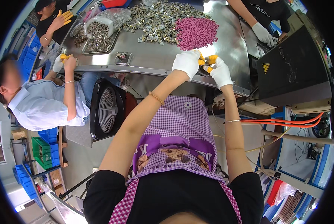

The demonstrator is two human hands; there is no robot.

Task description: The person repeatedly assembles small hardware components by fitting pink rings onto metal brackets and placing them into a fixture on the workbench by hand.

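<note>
White gloves with yellow fingertips cover both my hands. Just over the near edge of the steel table (152,64), my left hand (187,64) is closed, thumb and fingers pinched together. Close beside it on the right, my right hand (220,72) is pinched too. A small dark piece seems to sit between the fingertips, too small and covered to name. Beyond my hands lies a heap of pink rings (196,33). Touching that heap on its left, a broad pile of small metal parts with flat tabs (157,22) spreads over the table.
Left on the table are a metal tray of small parts (99,45), a plastic bag (116,16) and a small metal block (123,58). A dark machine box (293,63) stands right. A black fan (106,108) and a co-worker (44,99) are left; another co-worker's gloved hand (264,34) is far right.
</note>
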